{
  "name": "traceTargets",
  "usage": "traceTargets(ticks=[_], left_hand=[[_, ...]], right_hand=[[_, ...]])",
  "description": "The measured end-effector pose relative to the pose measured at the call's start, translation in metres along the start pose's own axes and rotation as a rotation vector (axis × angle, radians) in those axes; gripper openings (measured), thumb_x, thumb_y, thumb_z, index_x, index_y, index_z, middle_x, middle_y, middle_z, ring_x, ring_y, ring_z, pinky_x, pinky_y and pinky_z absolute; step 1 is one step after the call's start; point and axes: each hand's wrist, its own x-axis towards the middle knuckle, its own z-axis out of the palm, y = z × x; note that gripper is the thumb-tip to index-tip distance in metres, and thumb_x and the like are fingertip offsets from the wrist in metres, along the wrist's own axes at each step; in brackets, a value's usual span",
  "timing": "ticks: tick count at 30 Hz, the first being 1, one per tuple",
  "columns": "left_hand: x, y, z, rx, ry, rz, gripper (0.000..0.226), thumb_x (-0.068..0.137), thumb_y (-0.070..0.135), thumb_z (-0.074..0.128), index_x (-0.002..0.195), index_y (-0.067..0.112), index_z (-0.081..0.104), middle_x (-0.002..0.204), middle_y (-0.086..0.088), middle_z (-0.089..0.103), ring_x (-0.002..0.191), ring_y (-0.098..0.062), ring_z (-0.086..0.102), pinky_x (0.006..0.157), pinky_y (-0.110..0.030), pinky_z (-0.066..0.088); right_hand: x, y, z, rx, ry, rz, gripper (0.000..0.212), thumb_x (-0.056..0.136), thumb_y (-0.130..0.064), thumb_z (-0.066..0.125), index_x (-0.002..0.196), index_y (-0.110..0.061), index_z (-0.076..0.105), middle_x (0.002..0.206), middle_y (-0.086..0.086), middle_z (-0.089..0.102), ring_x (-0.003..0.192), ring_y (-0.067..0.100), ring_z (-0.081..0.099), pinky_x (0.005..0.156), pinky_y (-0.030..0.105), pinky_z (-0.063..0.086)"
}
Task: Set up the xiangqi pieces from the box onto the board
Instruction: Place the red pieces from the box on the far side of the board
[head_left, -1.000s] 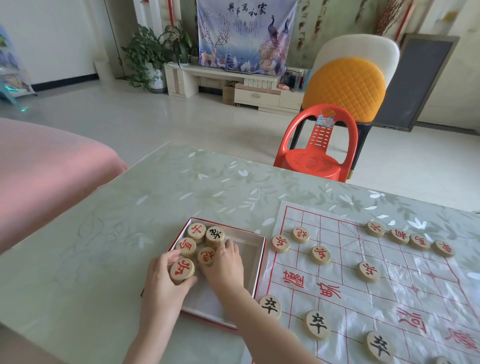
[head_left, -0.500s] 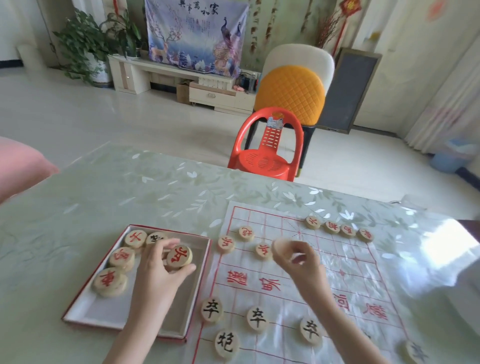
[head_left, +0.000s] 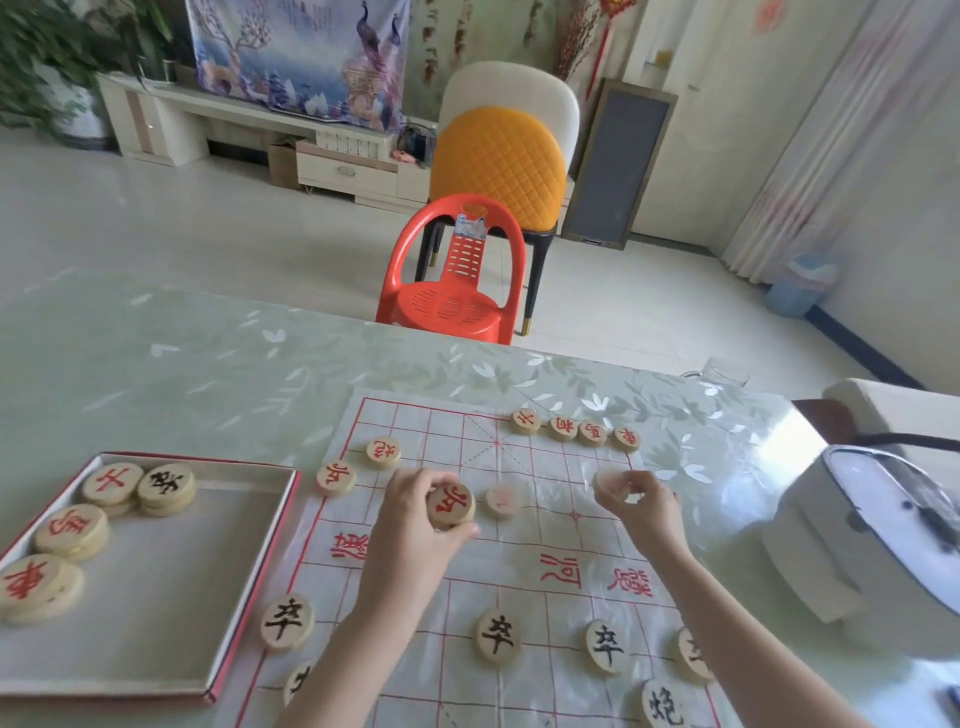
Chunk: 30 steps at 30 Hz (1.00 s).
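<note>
The xiangqi board (head_left: 524, 551), a clear sheet with red lines, lies on the table. My left hand (head_left: 415, 512) pinches a red-marked wooden piece (head_left: 450, 505) over the board's left middle. My right hand (head_left: 640, 506) pinches another pale piece (head_left: 609, 482) above the right side. The open box (head_left: 171, 587) at the left holds several pieces, red (head_left: 72, 527) and black (head_left: 167, 484). Red pieces sit on the far rows (head_left: 562, 427), black ones on the near rows (head_left: 497, 635).
A white appliance (head_left: 872, 540) stands on the table right of the board. A red plastic chair (head_left: 457, 270) and a yellow-backed chair (head_left: 501, 161) stand beyond the far table edge. A loose piece (head_left: 502, 500) lies between my hands.
Both hands left the box and moved right over the board, each carrying a piece. The view swung to the right.
</note>
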Motion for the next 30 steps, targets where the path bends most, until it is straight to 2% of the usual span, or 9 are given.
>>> traceTargets(ticks=[5, 9, 12, 16, 21, 25, 30], left_hand=[[0.003, 0.015, 0.036, -0.004, -0.062, -0.011, 0.047, 0.062, 0.019, 0.083, 0.101, 0.024, 0.058, 0.106, 0.007, 0.051, 0.094, -0.012, 0.053, 0.081, -0.027, 0.048], [0.002, 0.016, 0.049, 0.017, -0.084, -0.005, 0.047, 0.062, 0.022, 0.082, 0.103, 0.025, 0.057, 0.106, 0.008, 0.05, 0.093, -0.009, 0.053, 0.076, -0.021, 0.046], [0.001, 0.013, 0.055, 0.028, -0.079, -0.001, 0.057, 0.062, 0.022, 0.083, 0.11, 0.024, 0.054, 0.107, 0.01, 0.05, 0.095, -0.008, 0.053, 0.077, -0.021, 0.047], [0.002, 0.014, 0.07, 0.015, -0.096, -0.002, 0.062, 0.062, 0.024, 0.083, 0.115, 0.024, 0.05, 0.107, 0.011, 0.05, 0.095, -0.006, 0.052, 0.08, -0.02, 0.048], [0.01, 0.021, 0.108, 0.064, -0.143, 0.008, 0.054, 0.066, 0.028, 0.08, 0.111, 0.021, 0.051, 0.111, 0.008, 0.048, 0.098, -0.009, 0.051, 0.079, -0.019, 0.043], [0.023, 0.02, 0.144, 0.156, -0.193, 0.034, 0.054, 0.069, 0.03, 0.077, 0.114, 0.02, 0.05, 0.114, 0.003, 0.05, 0.107, -0.013, 0.048, 0.085, -0.019, 0.038], [0.043, 0.017, 0.173, 0.252, -0.211, 0.037, 0.056, 0.07, 0.032, 0.076, 0.116, 0.018, 0.048, 0.116, 0.0, 0.052, 0.108, -0.017, 0.048, 0.091, -0.025, 0.037]], right_hand=[[0.018, 0.007, 0.008, -0.071, 0.005, 0.0, 0.048, 0.075, -0.039, 0.07, 0.115, -0.015, 0.058, 0.105, 0.004, 0.063, 0.108, 0.023, 0.037, 0.079, 0.031, 0.034], [0.025, 0.007, 0.016, -0.121, 0.017, 0.01, 0.047, 0.077, -0.041, 0.067, 0.116, -0.016, 0.057, 0.11, 0.005, 0.06, 0.111, 0.024, 0.036, 0.088, 0.032, 0.036], [0.024, 0.012, 0.018, -0.192, 0.01, 0.026, 0.053, 0.078, -0.044, 0.066, 0.12, -0.015, 0.056, 0.114, 0.008, 0.056, 0.114, 0.027, 0.035, 0.098, 0.036, 0.035], [0.016, 0.016, 0.011, -0.092, 0.042, -0.004, 0.063, 0.075, -0.046, 0.069, 0.127, -0.015, 0.05, 0.119, 0.008, 0.049, 0.116, 0.027, 0.033, 0.101, 0.035, 0.032], [0.002, 0.022, -0.006, -0.014, 0.026, -0.052, 0.046, 0.08, -0.033, 0.069, 0.122, -0.016, 0.056, 0.12, 0.005, 0.049, 0.115, 0.022, 0.034, 0.09, 0.026, 0.029], [-0.007, 0.031, -0.015, 0.091, 0.007, -0.023, 0.035, 0.082, -0.025, 0.066, 0.116, -0.019, 0.059, 0.114, 0.001, 0.051, 0.118, 0.023, 0.035, 0.094, 0.032, 0.035], [-0.026, 0.037, -0.02, 0.169, -0.005, -0.059, 0.025, 0.085, -0.021, 0.061, 0.11, -0.023, 0.062, 0.107, -0.007, 0.05, 0.114, 0.019, 0.037, 0.092, 0.027, 0.032]])
